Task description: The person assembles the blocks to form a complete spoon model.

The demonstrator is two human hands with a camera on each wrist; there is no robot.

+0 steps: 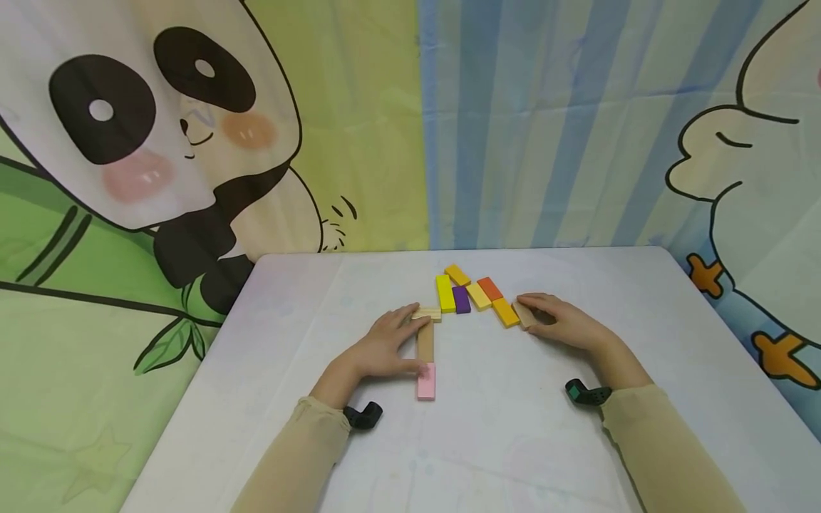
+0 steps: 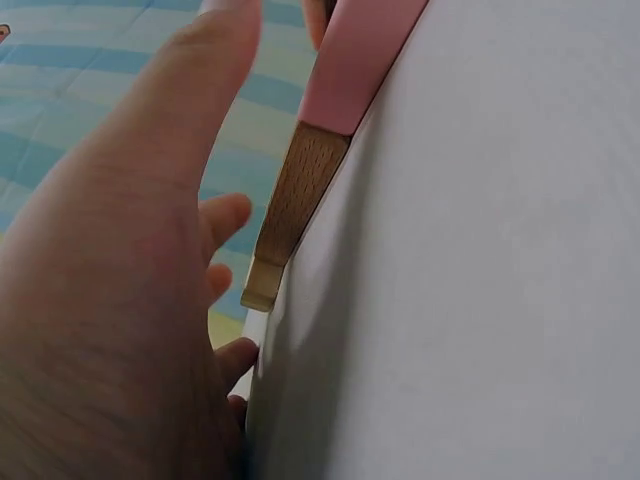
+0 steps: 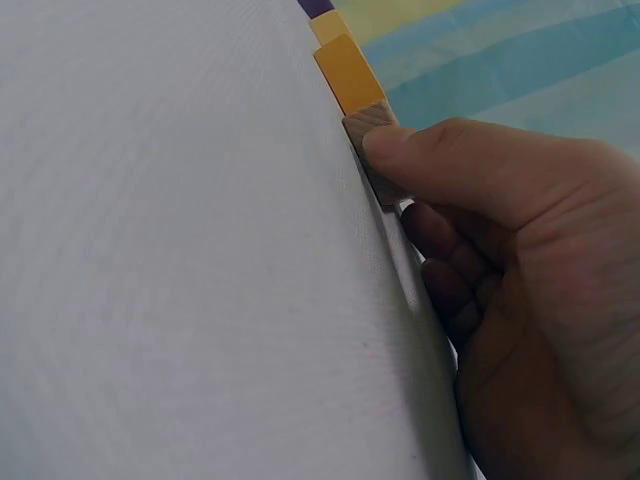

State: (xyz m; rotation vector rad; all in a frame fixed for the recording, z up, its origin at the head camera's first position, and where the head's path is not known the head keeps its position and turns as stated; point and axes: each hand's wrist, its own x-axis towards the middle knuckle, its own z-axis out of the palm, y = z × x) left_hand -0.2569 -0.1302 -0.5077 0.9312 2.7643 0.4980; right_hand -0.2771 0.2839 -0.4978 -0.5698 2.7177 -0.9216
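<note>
My right hand (image 1: 567,320) pinches a brown wooden block (image 3: 370,150) at the right end of a line of coloured blocks; its thumb lies on the wood. An orange-yellow block (image 1: 505,312) adjoins it. On the left, my left hand (image 1: 383,345) spreads over a short column, thumb at the pink block (image 1: 426,385) and fingertips by the pale wooden block (image 1: 428,313) at the top. Between these two sits a plain wooden block (image 1: 425,342), flat on the table. In the left wrist view the fingers (image 2: 228,220) are loosely extended beside the column.
Further along the line lie a yellow block (image 1: 445,293), a purple block (image 1: 461,300), an amber block (image 1: 457,275), a pale yellow block (image 1: 477,296) and a red-orange block (image 1: 490,288). The white table (image 1: 500,427) ends at a printed cloth backdrop (image 1: 513,142).
</note>
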